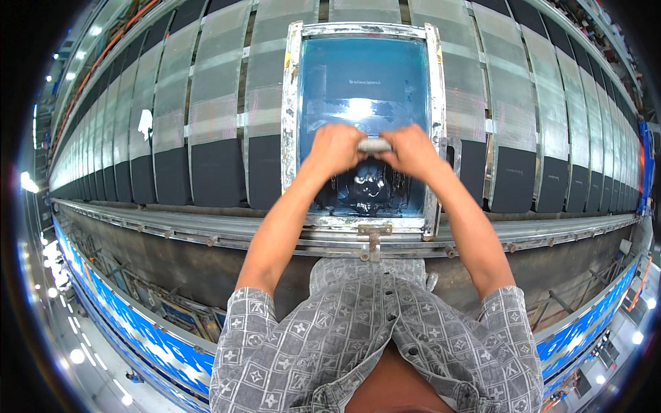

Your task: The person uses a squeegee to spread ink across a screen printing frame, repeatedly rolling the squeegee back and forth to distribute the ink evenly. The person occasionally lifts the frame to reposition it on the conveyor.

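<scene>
Both my hands are closed on the pale handle of a squeegee [374,145], my left hand [334,149] at its left end and my right hand [416,151] at its right end. The squeegee is over a blue printing screen [365,62] in a worn, paint-spotted metal frame [292,103]. Glossy dark ink [368,189] is spread on the near part of the mesh, below my hands. My hands and forearms hide most of the squeegee's blade. A small pale printed mark shows on the far half of the screen.
Long rows of boards with dark fabric panels [217,172] run left and right of the frame. A metal rail [172,221] with a hinged bracket [374,232] runs along the near edge. A white scrap [145,122] rests on a board at left.
</scene>
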`<move>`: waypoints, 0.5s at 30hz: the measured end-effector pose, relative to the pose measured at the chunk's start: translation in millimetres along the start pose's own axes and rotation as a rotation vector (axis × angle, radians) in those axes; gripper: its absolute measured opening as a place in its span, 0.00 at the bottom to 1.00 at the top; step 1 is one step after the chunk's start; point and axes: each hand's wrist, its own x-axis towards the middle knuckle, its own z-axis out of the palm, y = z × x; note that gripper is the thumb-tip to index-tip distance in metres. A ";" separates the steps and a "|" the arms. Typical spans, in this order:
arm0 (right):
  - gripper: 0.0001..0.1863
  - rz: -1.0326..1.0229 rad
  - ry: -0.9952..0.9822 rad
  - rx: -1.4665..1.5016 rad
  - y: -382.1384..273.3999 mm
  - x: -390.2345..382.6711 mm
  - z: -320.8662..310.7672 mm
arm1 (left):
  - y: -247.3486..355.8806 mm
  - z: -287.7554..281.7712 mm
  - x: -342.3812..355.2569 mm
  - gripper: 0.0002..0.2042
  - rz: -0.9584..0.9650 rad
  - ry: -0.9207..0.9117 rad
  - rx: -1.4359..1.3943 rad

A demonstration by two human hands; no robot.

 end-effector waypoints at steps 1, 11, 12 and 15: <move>0.15 0.015 0.007 0.006 9.9 13.1 -3.5 | -5.9 -3.4 15.4 0.11 -0.009 0.010 0.022; 0.14 0.201 -0.031 0.060 13.8 22.2 2.9 | -12.9 8.7 23.5 0.13 -0.072 -0.008 0.009; 0.14 0.179 -0.042 0.079 7.2 10.5 8.3 | -7.6 12.4 13.0 0.13 -0.073 -0.016 0.016; 0.14 0.145 -0.100 0.080 -33.5 -49.7 25.4 | 14.7 39.5 -51.5 0.12 -0.067 -0.067 -0.009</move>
